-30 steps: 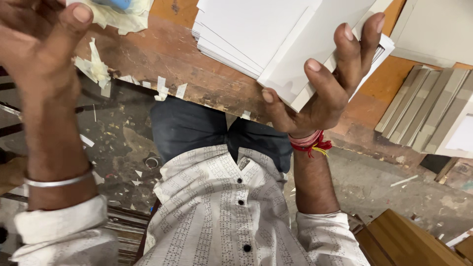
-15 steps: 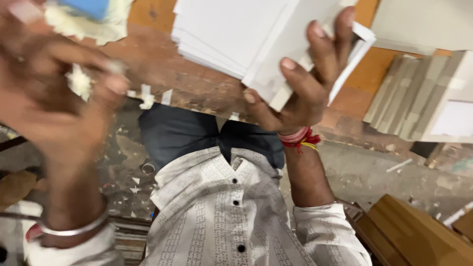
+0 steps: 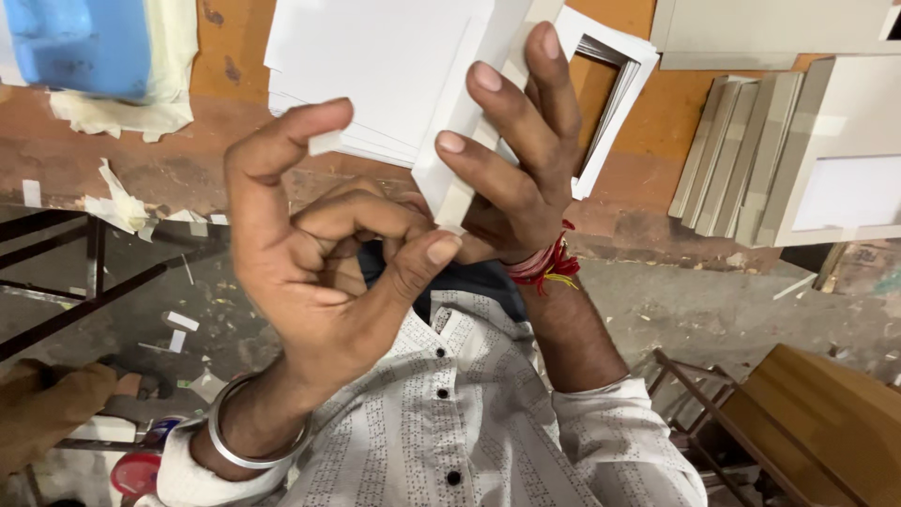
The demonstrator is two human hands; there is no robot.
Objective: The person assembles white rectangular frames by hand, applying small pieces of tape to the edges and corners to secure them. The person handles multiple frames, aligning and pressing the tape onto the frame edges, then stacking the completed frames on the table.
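My right hand (image 3: 516,160), with a red thread at the wrist, grips a folded white card (image 3: 460,122) upright above my lap. My left hand (image 3: 319,272), with a silver bangle on the wrist, has come in beside it. Its thumb and curled fingers pinch the card's lower corner, and its index finger points up with a small white strip (image 3: 325,143) by the tip. Behind both hands a stack of white sheets (image 3: 375,56) lies on the worn orange-brown table (image 3: 188,169).
A blue block (image 3: 80,42) on pale paper lies at the table's left. White open frames (image 3: 615,84) and a row of grey boards (image 3: 751,160) lie to the right. A wooden stool (image 3: 826,422) stands low right. Paper scraps litter the floor (image 3: 178,329).
My left hand swung in from the far left to meet the right hand at the card. The right hand lowered the card a little toward my body.
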